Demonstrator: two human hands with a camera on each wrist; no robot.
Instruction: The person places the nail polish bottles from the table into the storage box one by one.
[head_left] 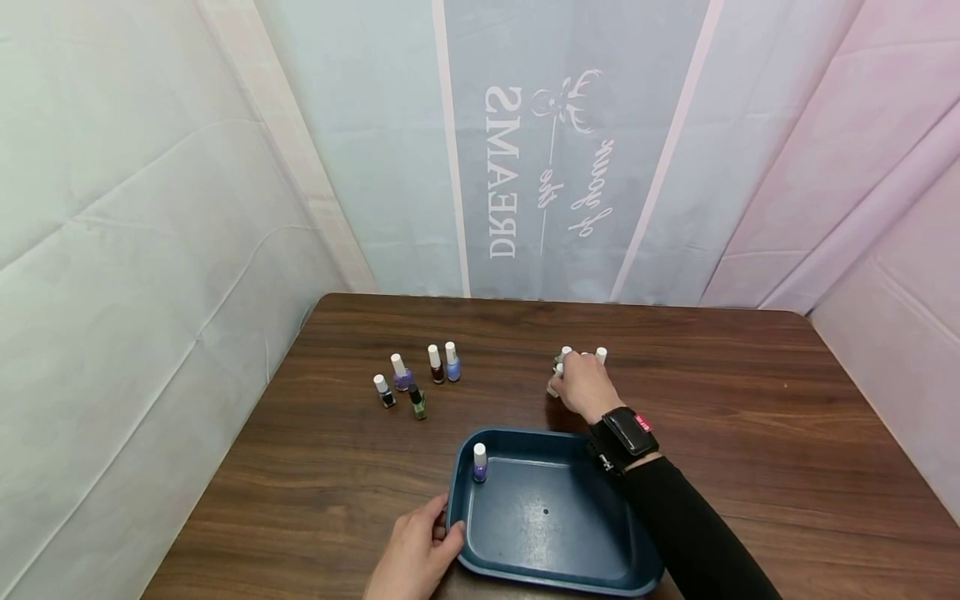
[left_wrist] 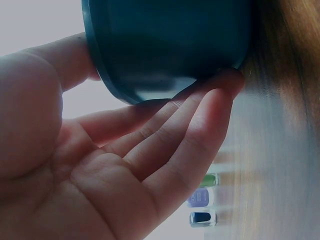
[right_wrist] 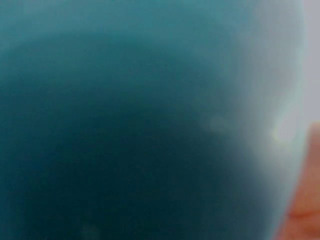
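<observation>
blue tray, left rim in left hand

The right sleeve is black. Near its end is worn a black band, which carries a black rectangular device and a small red label with white marks.
</observation>
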